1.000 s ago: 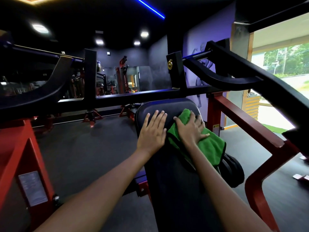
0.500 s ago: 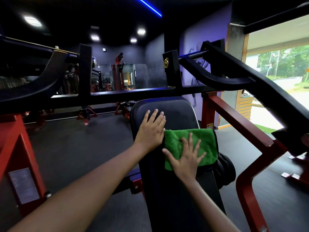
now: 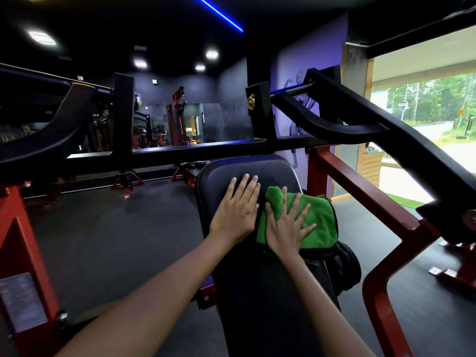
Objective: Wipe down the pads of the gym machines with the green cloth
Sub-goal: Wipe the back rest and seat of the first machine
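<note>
A black padded bench back runs away from me in the middle of the view. A green cloth lies across its right half, spilling over the right edge. My right hand presses flat on the cloth with fingers spread. Beside it, my left hand rests flat on the bare pad with straight fingers, touching the cloth's left edge.
Black lever arms and a black crossbar pass just beyond the pad. Red frame tubes flank it on the right, a red upright on the left. Dark rubber floor lies on both sides. A bright opening is at right.
My right hand slid the cloth down and across the pad, then back up a little toward the top. The cloth went from bunched to spread flat. My left hand stayed on the pad.
</note>
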A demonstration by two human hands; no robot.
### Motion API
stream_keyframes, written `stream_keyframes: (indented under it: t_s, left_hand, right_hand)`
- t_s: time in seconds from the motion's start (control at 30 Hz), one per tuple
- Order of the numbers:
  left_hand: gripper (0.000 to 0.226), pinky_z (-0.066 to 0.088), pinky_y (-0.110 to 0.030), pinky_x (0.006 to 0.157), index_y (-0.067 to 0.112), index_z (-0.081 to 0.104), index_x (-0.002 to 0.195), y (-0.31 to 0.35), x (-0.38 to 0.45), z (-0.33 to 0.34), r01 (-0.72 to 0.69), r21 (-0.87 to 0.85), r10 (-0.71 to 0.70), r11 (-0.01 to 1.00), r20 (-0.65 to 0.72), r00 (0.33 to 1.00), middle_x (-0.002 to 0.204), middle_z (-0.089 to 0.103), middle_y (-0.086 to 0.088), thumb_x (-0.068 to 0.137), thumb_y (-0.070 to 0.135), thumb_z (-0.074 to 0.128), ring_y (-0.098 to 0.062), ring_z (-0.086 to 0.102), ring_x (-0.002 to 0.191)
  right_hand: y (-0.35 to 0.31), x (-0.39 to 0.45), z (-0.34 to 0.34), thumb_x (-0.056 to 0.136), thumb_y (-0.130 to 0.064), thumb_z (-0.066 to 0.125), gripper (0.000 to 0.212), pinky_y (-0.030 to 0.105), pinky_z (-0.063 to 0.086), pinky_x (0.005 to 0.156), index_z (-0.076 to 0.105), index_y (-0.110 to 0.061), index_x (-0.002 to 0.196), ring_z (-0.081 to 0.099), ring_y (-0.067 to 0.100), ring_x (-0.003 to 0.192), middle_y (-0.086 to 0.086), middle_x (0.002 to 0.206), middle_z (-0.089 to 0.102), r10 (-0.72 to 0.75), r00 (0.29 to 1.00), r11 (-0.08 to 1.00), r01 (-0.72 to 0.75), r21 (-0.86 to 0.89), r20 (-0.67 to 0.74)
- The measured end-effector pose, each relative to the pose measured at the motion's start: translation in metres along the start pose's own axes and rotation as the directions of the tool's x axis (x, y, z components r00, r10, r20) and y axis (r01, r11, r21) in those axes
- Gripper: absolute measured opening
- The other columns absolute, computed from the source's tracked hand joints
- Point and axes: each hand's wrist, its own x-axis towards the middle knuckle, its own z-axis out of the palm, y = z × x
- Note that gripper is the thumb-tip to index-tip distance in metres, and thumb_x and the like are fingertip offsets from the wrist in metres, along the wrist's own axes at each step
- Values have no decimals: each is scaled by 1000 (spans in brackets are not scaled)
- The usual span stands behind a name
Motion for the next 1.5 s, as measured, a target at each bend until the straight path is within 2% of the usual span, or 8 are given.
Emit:
stream_keyframes:
  t_s: [0.1, 0.27, 0.4, 0.6, 0.77, 0.93, 1.17, 1.5]
  left_hand:
    - [53, 23, -43, 109, 2, 59, 126, 0, 0, 0, -7, -4, 7, 1000, -6, 1000, 135, 55, -13, 87, 24, 31, -29, 50, 127]
    - [52, 24, -43, 111, 4, 59, 127, 1, -1, 1, 2, -22, -2, 1000, -7, 1000, 135, 55, -11, 87, 22, 31, -27, 50, 128]
    - [51, 36, -44, 107, 5, 60, 126, 0, -1, 1, -1, -4, 1, 1000, 0, 1000, 134, 57, -9, 87, 22, 32, -25, 51, 127]
    - [51, 37, -46, 106, 4, 60, 126, 0, -1, 0, -7, -4, 7, 1000, 21, 1000, 133, 57, -10, 87, 23, 33, -26, 50, 127]
    - [51, 39, -45, 106, 4, 60, 126, 1, 0, 1, -4, -10, 4, 1000, 0, 1000, 133, 58, -11, 89, 24, 31, -27, 51, 127]
    - [51, 35, -44, 108, 4, 59, 127, 2, -1, 0, -5, -9, 5, 1000, 14, 1000, 134, 57, -11, 90, 25, 30, -27, 50, 128]
    - [52, 36, -44, 107, 4, 59, 127, 1, -1, -1, -6, 4, 5, 1000, 35, 999, 134, 57, -10, 91, 27, 29, -27, 50, 128]
    - [60, 22, -44, 114, 9, 45, 140, 1, 3, 1, -21, 74, 10, 997, 155, 988, 147, 43, -6, 93, 37, 19, -27, 37, 138]
  right_hand:
    - [32, -38, 11, 90, -66, 4, 63, 57, -10, 110, -11, -45, 147, -14, 25, 145, -5, 158, -15, -321, 947, 942, 319, -100, -7]
    - [116, -64, -5, 82, -47, 42, 71, 56, -2, 110, 17, -45, 149, -9, 22, 147, -14, 160, 2, -753, 619, 626, 778, -44, 226]
    - [87, -63, -15, 77, -79, 41, 63, 57, 12, 115, 61, -40, 123, 24, 14, 142, -21, 146, 37, -408, 913, 774, 337, 536, 16]
    - [33, -32, 4, 66, -91, 31, 99, 68, -3, 107, -2, -45, 148, -13, 40, 143, 1, 159, -16, 153, 986, 985, -148, 85, -60]
    - [24, -9, -2, 91, -67, 23, 63, 65, 15, 107, 4, -46, 147, 12, 41, 141, -3, 160, 9, 160, 982, 987, -161, -7, -97]
    - [57, -46, 5, 84, -75, 19, 79, 62, 30, 100, 18, -34, 150, 30, 38, 134, -5, 157, 21, -104, 988, 993, 97, -63, -116]
    - [58, -54, 6, 71, -86, 18, 82, 64, 25, 103, -6, -52, 142, 17, 45, 139, 13, 159, 4, 154, 985, 984, -160, -79, -84]
    - [59, -37, 13, 91, -42, 36, 50, 58, 41, 92, 49, -25, 137, 50, 44, 116, 11, 135, 55, -75, 945, 991, 105, 79, -319]
